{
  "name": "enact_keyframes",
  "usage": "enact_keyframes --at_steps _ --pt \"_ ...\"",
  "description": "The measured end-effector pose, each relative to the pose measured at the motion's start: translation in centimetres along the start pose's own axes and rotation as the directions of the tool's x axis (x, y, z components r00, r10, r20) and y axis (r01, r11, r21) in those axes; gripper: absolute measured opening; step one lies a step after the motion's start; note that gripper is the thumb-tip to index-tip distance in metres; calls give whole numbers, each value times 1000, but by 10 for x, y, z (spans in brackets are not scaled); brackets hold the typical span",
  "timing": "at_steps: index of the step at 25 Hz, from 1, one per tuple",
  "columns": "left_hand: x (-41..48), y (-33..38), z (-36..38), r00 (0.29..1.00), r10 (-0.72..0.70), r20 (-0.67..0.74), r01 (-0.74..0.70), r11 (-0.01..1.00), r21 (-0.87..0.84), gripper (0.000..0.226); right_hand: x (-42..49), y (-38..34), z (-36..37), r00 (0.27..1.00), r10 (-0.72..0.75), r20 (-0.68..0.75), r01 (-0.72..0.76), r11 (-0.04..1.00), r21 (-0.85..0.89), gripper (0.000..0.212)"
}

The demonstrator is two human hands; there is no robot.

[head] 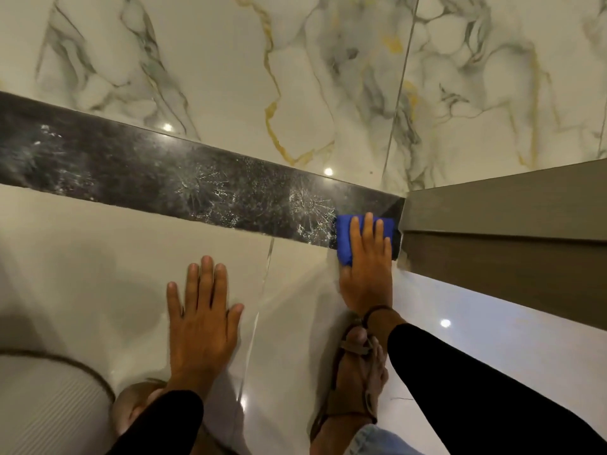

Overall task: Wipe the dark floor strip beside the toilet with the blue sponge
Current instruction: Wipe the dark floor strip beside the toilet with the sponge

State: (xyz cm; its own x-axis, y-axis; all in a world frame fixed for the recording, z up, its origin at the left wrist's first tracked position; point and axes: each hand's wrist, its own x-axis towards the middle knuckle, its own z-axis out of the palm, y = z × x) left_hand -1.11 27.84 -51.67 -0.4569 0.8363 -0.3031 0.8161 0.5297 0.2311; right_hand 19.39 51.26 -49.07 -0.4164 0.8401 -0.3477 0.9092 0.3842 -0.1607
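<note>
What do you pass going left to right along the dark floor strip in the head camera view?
Dark strip's left end → white foamy streaks → blue sponge under the right hand → brown wood frame.

Glossy veined marble floor (203, 60), brown doorframe (509, 208)
</note>
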Motion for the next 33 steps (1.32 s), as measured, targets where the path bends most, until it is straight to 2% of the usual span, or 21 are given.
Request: enact_keyframes --at_steps 2,5,7,9,10,13,15,16,18,20,23,25,27,28,31,33 --pt "2 -5 10 999 11 -44 -11 1000 -4 76 13 2 5 999 -13 -46 11 998 -54 77" --pt "1 -9 17 997 26 -77 -27 1000 -12 76 40 -26 15 985 47 -163 -43 999 28 83" --pt "2 -9 18 997 19 -73 -20 1000 -12 77 32 -51 32 978 -20 -207 30 999 44 84" --pt "1 -7 16 998 10 -58 -12 1000 -18 78 -7 -55 46 977 -134 -163 145 988 57 84" --pt "0 -7 14 999 8 -52 -9 1000 -20 78 -28 -46 47 982 -150 -114 158 985 67 85" --pt "1 -8 15 999 10 -50 -11 1000 -19 78 -14 -7 27 996 -32 -85 39 996 80 82" --pt "0 -11 19 998 17 -56 -18 1000 -5 78 45 -17 11 984 86 -153 -75 994 75 79" --pt "1 -10 20 998 26 -61 -25 1000 3 78 72 -35 7 982 82 -170 -74 996 50 80" --pt "1 -10 21 997 32 -66 -31 999 13 78 86 -84 19 978 -90 -187 89 996 -15 81" --pt "1 -10 20 998 26 -62 -26 1000 5 79 44 -111 40 963 -226 -148 231 973 18 82" --pt "0 -10 19 998 16 -54 -16 1000 1 79 -17 -66 38 961 -264 -86 268 963 39 83" --pt "0 -10 21 998 23 -56 -22 1000 9 79 5 -34 26 985 -141 -95 147 988 56 79" --pt "0 -11 24 997 36 -72 -35 999 22 79 63 -55 13 985 43 -169 -31 997 74 80" --pt "1 -11 24 996 36 -80 -34 999 29 79 87 -83 13 982 37 -186 -28 998 55 82" --pt "2 -11 24 997 27 -78 -24 999 41 77 75 -158 37 940 -304 -158 305 952 -16 82" --pt "1 -11 20 996 40 -77 -37 998 42 76 18 -146 49 906 -419 -57 419 908 -4 82"
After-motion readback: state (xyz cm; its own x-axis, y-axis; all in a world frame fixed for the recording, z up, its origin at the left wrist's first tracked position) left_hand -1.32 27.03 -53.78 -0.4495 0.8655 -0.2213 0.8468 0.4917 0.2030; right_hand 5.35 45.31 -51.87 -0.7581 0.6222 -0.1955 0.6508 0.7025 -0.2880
